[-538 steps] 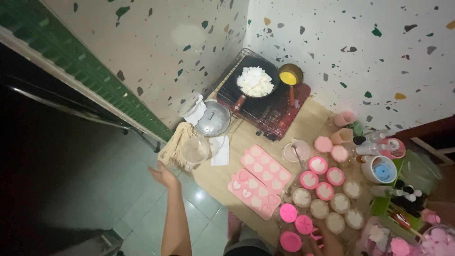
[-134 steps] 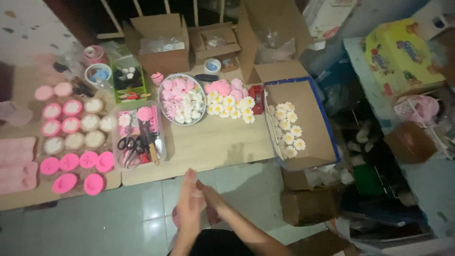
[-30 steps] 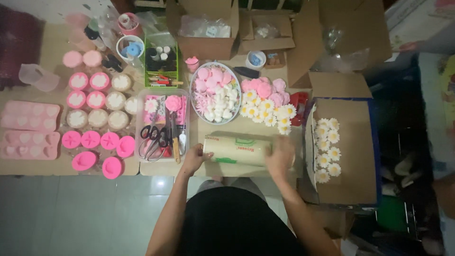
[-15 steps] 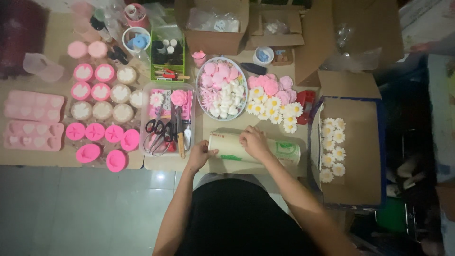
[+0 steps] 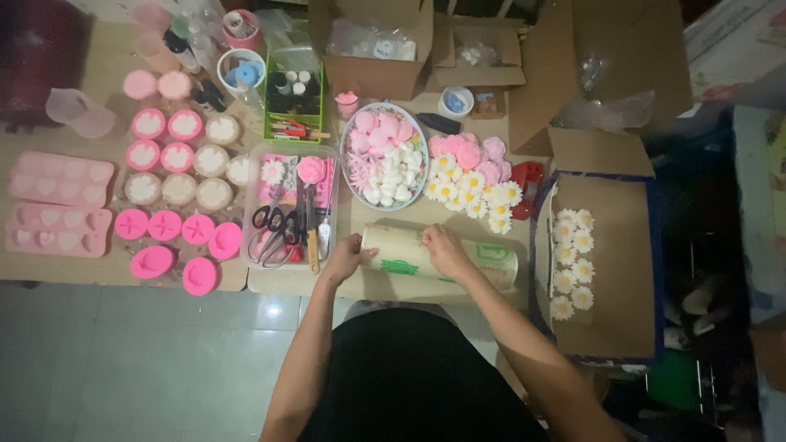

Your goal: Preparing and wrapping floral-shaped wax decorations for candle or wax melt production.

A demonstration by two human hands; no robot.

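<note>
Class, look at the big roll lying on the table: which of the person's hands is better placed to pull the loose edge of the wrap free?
Probably the right hand: its fingers rest on top of the roll near the middle, while the left hand grips the roll's left end.

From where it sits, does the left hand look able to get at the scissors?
Probably yes: the left hand holds the roll's end beside the open tray, where the scissors lie uncovered.

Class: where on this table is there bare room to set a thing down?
Little: a bare strip between the round tray of pink and white pieces and the roll both hands hold, and some along the front edge left of the left hand. Elsewhere moulds and boxes crowd it.
</note>
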